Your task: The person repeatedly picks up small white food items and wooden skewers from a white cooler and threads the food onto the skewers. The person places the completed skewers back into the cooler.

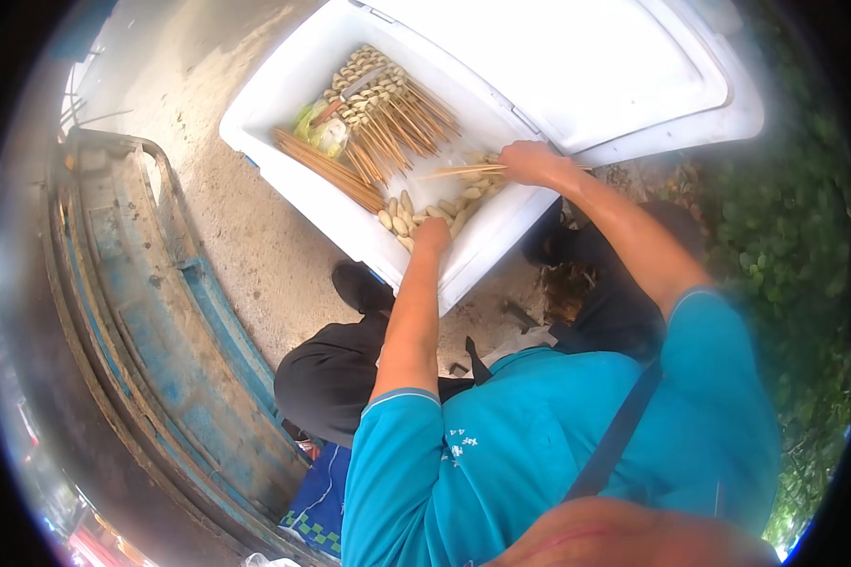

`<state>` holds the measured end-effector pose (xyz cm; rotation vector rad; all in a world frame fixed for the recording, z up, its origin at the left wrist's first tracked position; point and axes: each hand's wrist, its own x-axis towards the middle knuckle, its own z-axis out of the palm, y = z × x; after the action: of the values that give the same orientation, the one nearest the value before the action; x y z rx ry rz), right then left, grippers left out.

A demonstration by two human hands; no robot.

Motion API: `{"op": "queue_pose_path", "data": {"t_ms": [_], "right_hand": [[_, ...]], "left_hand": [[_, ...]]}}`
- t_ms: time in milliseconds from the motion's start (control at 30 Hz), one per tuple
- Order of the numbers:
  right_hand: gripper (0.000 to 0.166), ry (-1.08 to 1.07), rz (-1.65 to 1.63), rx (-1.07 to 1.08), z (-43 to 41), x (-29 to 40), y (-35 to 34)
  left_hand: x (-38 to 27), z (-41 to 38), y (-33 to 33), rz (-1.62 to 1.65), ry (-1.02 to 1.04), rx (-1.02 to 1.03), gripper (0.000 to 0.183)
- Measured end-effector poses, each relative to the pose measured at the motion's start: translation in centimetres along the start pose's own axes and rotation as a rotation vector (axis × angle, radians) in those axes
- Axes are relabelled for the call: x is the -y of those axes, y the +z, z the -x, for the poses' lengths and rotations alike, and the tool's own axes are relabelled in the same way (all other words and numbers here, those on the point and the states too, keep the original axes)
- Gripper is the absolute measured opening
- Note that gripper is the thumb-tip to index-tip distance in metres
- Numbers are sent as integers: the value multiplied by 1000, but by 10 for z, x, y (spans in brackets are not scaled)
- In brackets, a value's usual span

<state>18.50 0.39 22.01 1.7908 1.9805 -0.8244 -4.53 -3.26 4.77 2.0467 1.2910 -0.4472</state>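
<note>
Over the near right wall of a white cooler box (471,273), my right hand (532,163) grips thin wooden skewers (468,170). My left hand (432,234) reaches down into the near corner, among loose pale oblong food pieces (399,212) that look like small peeled bananas. Its fingertips are hidden, so I cannot see whether a piece is in them. Deeper in the box lie many loaded skewers (386,106), their bare sticks pointing towards me. A knife (351,92) with a brown handle rests on them. A bundle of bare sticks (330,170) lines the left wall.
A yellowish plastic bag (320,129) sits between the sticks and loaded skewers. The box's white lid (610,64) is folded back to the right. A worn blue metal vehicle bed or ramp (156,298) runs along the left. Green foliage (787,248) borders the right, and my knees flank the box.
</note>
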Motion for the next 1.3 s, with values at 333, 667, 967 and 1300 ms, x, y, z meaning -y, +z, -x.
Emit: {"op": "queue_pose_path", "data": {"t_ms": [333,667,967,1300], "right_hand": [[19,32,188,-68,2,-13,-4],[23,-6,8,-202,24,-3,-37],[35,-431,-1114,-106,66,75,-74],[36,-570,-1191,-197,116,124,-73]], "left_hand": [[8,-6,8,32,-92,46,27],[7,5,-17,206,-102,-255,33],[15,83,-201,1720,132,-414,23],[14,148,-270,2208,549,-709,28]]}}
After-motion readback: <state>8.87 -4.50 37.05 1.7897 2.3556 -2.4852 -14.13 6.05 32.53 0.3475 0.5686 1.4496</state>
